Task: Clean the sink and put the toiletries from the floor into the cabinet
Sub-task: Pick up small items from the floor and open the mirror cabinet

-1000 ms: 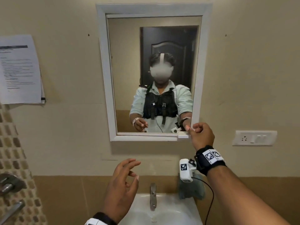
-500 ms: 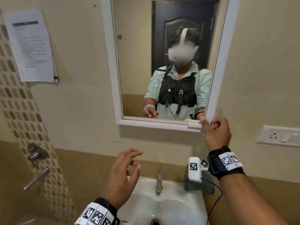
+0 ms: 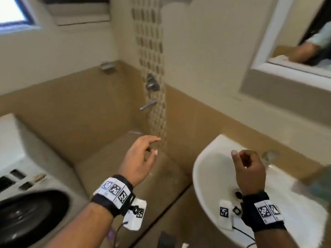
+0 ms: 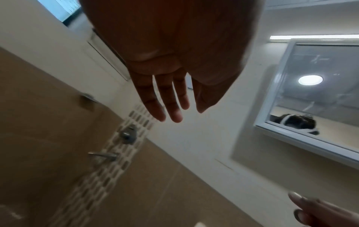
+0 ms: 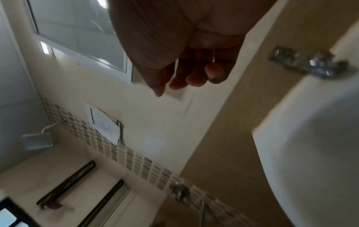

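The white glazed ceramic sink (image 3: pixel 211 169), a smooth rounded basin fixed to the wall, sits at the lower right of the head view with a dark round drain hole (image 3: pixel 237 194) in its bowl and a blurred chrome tap (image 3: pixel 270 155) at its back rim; nothing shows inside the bowl besides the drain. The right hand (image 3: pixel 249 173) hangs just above the basin, its fingers curled loosely toward the palm, and the grip holds nothing; the right wrist view shows the same bent fingers (image 5: pixel 196 76) with the sink's pale curved edge (image 5: pixel 310 138) beside them. The left hand (image 3: pixel 139 161) is raised to the left of the sink, apart from it, fingers relaxed and spread with an empty grip, as the straight fingers (image 4: pixel 165 98) in the left wrist view confirm. Behind it runs a vertical strip of small brown and cream mosaic tiles (image 3: pixel 150 42) carrying a chrome wall valve (image 3: pixel 152 83) and a slim metal spout (image 3: pixel 147 105), set between matt tan lower tiles and cream upper wall. A white-framed mirror (image 3: pixel 265 51) hangs above the sink at upper right. At lower left stands a white top-loading washing machine (image 3: pixel 32 208) with a dark round drum opening
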The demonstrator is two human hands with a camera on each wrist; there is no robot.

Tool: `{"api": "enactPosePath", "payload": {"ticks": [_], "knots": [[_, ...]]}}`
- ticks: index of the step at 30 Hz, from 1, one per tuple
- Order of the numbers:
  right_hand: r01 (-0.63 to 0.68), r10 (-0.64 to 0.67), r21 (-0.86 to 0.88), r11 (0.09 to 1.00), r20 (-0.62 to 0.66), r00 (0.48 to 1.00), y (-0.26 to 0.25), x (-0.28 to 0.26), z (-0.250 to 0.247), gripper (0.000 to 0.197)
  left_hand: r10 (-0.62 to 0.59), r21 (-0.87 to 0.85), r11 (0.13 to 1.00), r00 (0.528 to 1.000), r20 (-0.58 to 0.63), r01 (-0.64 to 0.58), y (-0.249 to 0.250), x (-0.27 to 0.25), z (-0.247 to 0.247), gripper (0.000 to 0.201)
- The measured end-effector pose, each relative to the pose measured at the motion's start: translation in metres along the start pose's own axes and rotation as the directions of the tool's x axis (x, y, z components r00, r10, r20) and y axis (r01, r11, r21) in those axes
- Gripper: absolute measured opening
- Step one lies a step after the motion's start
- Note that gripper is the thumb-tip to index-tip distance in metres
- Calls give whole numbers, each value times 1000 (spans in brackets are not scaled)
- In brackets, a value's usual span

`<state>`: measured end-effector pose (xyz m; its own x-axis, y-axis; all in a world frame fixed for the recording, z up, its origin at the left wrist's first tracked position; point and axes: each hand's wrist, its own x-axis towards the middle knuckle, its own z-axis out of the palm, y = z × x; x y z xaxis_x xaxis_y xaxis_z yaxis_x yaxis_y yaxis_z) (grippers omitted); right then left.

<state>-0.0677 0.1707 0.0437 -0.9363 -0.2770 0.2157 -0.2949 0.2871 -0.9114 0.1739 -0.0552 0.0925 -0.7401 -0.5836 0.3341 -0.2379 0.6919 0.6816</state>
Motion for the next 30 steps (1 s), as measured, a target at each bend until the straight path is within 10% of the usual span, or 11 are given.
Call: {"api": "enactPosePath", "payload": {"ticks": [6, 13, 19, 24, 26, 30], "knots": [[58, -41, -54, 997, 274, 961, -14, -36, 109, 23, -220, 18, 974, 959, -176, 227, -95, -53, -74, 38], [63, -60, -8, 998, 211, 976, -59, -31, 161, 19, -258, -27, 966, 954, -154, 257, -151, -34, -115, 41], [94, -98, -29, 995, -178, 979, -98, 32, 50, 15, 13, -152, 988, 999, -53, -20, -83, 58, -66, 40], [171, -341, -348, 922, -519, 784, -135, 86, -116, 15, 274, -256, 935, 958, 88, -244, 35, 108, -7, 40], [141, -416, -466, 874, -565, 713, -134, 103, -176, 23, 391, -270, 897, 914, 109, -351, 85, 119, 17, 39], [23, -468, -708, 706, -442, 766, -121, 121, -237, 24, 566, -291, 804, 818, 101, -520, 182, 127, 52, 38]]}}
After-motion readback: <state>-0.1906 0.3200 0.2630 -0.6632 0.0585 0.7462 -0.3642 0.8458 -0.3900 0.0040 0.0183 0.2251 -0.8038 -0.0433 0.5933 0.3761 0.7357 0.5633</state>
